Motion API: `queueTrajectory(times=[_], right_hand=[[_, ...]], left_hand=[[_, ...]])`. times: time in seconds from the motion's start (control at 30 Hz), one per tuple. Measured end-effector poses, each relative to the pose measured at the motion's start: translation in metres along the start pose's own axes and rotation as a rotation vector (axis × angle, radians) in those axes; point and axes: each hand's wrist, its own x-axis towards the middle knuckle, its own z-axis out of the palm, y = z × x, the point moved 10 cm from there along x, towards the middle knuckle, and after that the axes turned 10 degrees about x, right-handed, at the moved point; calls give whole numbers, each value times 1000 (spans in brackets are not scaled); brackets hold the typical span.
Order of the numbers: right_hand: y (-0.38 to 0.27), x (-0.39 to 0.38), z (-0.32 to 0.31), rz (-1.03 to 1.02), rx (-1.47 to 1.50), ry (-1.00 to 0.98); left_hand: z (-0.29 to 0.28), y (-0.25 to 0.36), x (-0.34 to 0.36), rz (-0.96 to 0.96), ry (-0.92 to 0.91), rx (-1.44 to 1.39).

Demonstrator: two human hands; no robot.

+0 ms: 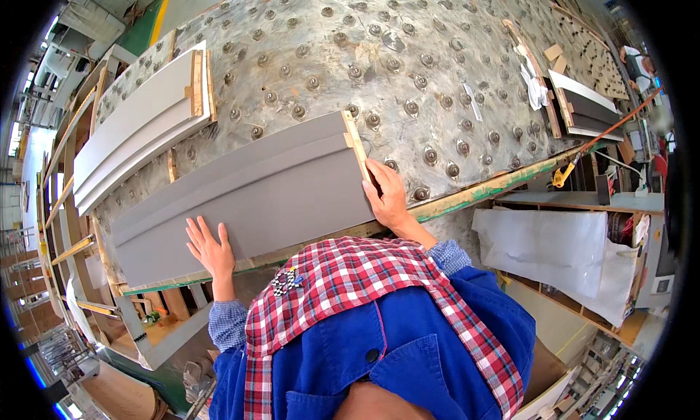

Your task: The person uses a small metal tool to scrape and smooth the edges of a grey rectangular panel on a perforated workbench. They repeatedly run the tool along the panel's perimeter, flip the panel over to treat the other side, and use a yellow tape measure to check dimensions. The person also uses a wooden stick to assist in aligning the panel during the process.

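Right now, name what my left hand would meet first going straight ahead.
Likely the lengthwise step in the long matte gray panel under your left hand; its height is unclear.

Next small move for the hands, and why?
I'd probably slide the left hand down to the near edge of the grey panel and hook it there: it is spread open over the face with nothing gripped, while the right hand is already at the wood-edged end.
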Motion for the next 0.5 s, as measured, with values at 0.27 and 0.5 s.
queueTrajectory(times=[0.27, 0.5], right_hand=[[-4, -1, -5, -36, 58, 60], [-3, -4, -8, 3, 84, 52]], left_hand=[[4, 38, -5, -58, -24, 21], [-20, 127, -15, 203, -16, -86]])
